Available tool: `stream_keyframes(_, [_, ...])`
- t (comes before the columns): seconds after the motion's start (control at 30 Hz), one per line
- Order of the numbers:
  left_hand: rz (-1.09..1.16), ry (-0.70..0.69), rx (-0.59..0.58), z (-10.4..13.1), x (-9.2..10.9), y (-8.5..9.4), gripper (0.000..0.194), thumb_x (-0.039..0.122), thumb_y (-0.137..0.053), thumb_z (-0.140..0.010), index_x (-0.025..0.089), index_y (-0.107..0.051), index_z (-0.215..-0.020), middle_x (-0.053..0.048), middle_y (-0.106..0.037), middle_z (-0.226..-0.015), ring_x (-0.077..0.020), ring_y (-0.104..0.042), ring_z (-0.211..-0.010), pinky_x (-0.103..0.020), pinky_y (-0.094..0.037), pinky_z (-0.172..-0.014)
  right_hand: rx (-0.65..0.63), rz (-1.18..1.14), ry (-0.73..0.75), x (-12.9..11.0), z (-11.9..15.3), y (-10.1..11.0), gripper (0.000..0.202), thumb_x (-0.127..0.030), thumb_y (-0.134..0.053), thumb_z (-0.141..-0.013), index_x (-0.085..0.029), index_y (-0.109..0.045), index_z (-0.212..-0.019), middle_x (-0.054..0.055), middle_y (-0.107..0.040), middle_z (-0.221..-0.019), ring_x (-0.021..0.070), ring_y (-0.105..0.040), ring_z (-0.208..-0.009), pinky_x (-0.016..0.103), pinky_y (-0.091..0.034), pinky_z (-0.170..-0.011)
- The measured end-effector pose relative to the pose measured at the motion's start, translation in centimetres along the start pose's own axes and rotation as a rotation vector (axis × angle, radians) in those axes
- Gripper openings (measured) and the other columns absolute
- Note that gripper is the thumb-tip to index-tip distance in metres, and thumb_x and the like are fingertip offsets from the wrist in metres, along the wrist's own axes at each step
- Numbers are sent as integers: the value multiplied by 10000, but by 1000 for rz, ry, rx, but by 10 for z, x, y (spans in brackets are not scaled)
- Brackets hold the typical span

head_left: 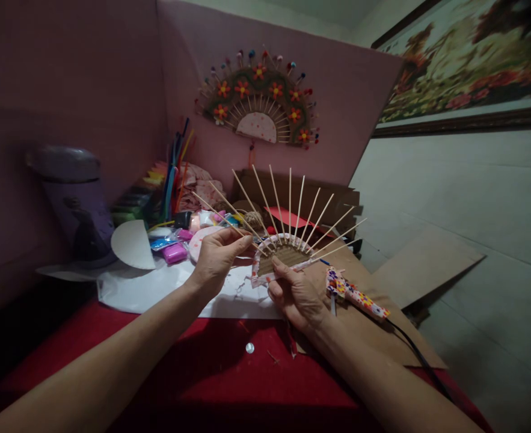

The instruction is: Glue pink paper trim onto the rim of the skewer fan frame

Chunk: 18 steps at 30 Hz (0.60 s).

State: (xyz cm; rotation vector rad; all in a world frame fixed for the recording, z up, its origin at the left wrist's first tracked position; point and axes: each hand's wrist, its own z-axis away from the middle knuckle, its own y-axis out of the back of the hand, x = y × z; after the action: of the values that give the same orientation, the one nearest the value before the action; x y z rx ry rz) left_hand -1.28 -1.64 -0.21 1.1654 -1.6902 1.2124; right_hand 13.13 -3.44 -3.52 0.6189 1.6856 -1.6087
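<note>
A cardboard half-circle [287, 260] with a pale patterned fabric edge is held up over the white sheet. Several thin wooden sticks [290, 201] fan out from its curved side. My right hand [296, 294] grips the piece by its lower edge, thumb on the bare cardboard face. At its left end, my left hand [222, 255] pinches one of the lowest sticks between thumb and fingers. The fingertips of my left hand partly cover that stick.
A flower-patterned glue gun [358, 299] with a black cord lies on cardboard [409, 337] at right. Behind are colourful clay packets [175, 252], pipe cleaners [170, 180] and a purple bottle [78, 210]. A finished fan [258, 99] hangs on the pink panel [337, 90].
</note>
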Motion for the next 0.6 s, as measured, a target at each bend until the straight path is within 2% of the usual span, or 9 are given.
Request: stream_keyframes(0.6, [-4, -12, 39, 1, -2, -2, 169, 279, -654, -684, 122, -606, -728, -31, -658, -632, -144, -624, -576, -285, -522, -555, 18, -40, 11, 0, -1, 0, 293, -217, -758, -581, -171, -469, -573, -99, -460, -380, 33, -367, -279, 156, -258, -297])
